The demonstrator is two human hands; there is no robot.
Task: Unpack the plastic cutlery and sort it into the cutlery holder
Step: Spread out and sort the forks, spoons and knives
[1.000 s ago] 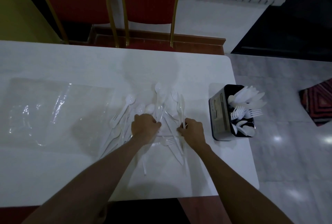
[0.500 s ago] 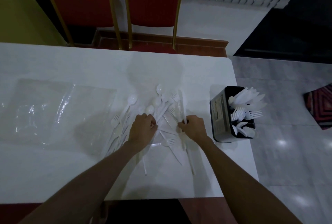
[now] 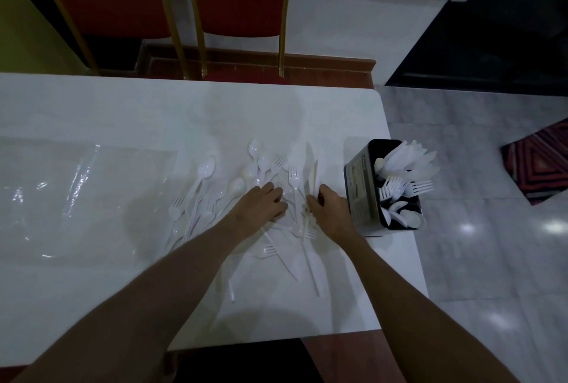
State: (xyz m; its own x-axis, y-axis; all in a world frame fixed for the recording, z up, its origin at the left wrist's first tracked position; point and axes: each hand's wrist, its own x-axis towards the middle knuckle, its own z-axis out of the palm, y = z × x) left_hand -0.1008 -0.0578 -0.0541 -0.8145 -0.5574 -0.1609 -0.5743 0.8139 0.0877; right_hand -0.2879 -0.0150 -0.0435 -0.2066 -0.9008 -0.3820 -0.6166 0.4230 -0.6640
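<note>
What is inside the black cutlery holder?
White plastic knives at the far end, forks in the middle, spoons at the near end. Their handles are hidden inside the holder.

Both my bare forearms stretch forward from the bottom edge and angle in toward each other, so the wrists end up close together. My left grip point(image 3: 261, 203) lies palm down, knuckles up, with the fingers point(image 3: 270, 190) stretched forward and a little spread, holding nothing. My right grip point(image 3: 330, 210) sits just beside it, apart from it by a narrow gap, turned slightly inward. Its fingers and thumb are curled and pinch a few thin knives point(image 3: 313, 176) by their handles, the blades pointing away from me.
</note>
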